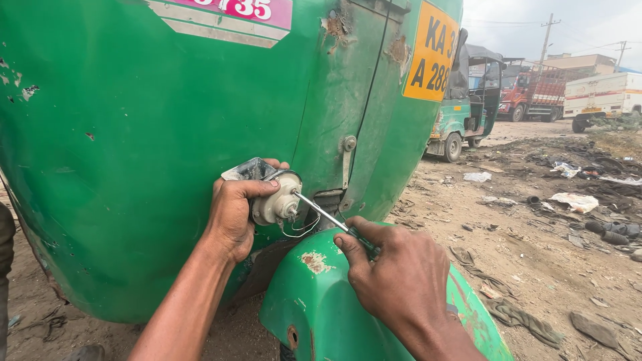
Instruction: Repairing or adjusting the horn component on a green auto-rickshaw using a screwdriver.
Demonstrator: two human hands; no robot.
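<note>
One green vehicle body (154, 134) fills the view, its top and left side cut off. Below it, the green mudguard (321, 294) hides the wheel. Left hand (234, 214) clamps the cream lamp unit (277, 200) against the body. Right hand (401, 281), just beside, grips a screwdriver (328, 219), tip on the unit; its handle is mostly hidden.

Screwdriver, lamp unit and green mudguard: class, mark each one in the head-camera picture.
screwdriver (326, 217), head view, on its bare metal shaft.
lamp unit (274, 204), head view, on its pale round back.
green mudguard (314, 301), head view, on its curved top below the rust patch.
</note>
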